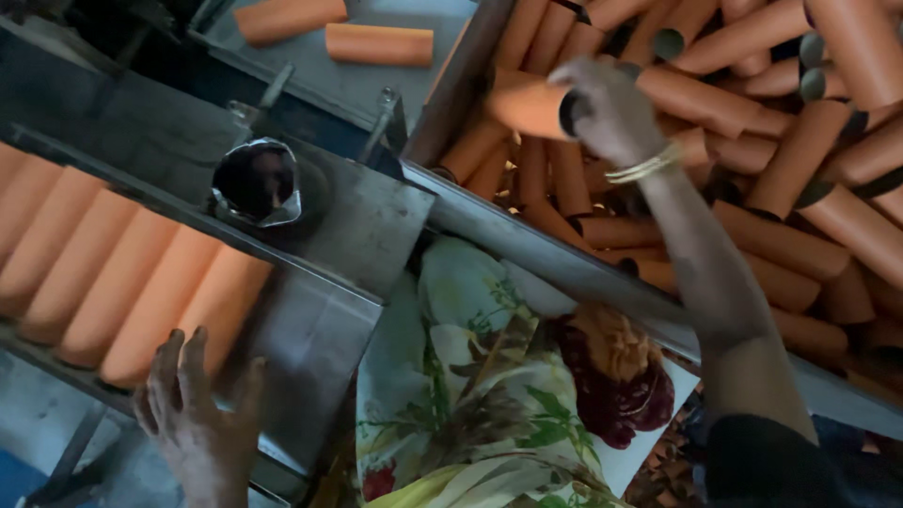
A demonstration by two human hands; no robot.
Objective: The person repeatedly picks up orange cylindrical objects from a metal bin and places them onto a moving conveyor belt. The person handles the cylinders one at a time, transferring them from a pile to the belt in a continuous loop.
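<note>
Orange cardboard tube (527, 103), a hollow cylinder with a dark open end, sits in the right hand (611, 113) above the big bin of loose orange tubes (800, 188), near the bin's left wall. The right fingers are wrapped round the tube's open end, thumb side at the dark rim, so the hold is at the mouth and not the middle. It looks light and stiff, with a dry matte skin that should not slip, though a thin wall could dent under a hard squeeze; a grip round the girth near one end seems sound. A thin gold bangle (644, 167) rings that wrist. Left of the bin lies the grey metal surface (367, 226) with a round dark socket (256, 181). On the sloping tray along its left edge lie orange tubes in a row (122, 273). The left hand (199, 419) rests at the tray's near edge, fingers loosely spread, holding nothing. Flowered cloth (489, 386) covers the lap below.
</note>
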